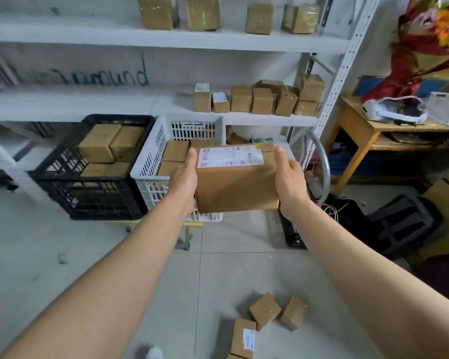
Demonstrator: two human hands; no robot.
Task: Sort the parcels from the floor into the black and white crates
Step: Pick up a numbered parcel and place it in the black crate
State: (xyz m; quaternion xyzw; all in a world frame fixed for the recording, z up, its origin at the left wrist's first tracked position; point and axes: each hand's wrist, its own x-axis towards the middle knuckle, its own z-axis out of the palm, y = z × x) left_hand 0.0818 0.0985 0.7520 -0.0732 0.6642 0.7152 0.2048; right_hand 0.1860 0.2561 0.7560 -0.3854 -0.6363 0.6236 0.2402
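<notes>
Black crate (88,193), white crate (148,164) side by side, both part-filled. Your left hand (184,177) and right hand (288,177) grip parcel (236,185) from either side, label up for reading, before white crate, likely its destination. Loose parcels (265,309) wait on floor (62,255).

Labelled brown parcel (236,182) held level between left hand (184,177) and right hand (289,177), at white crate (151,164). Black crate (94,200) beside it; both part-full of boxes (99,143). Three parcels (265,309) on floor (114,255).

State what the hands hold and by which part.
A labelled cardboard parcel, held between left hand and right hand by its opposite side faces.
</notes>
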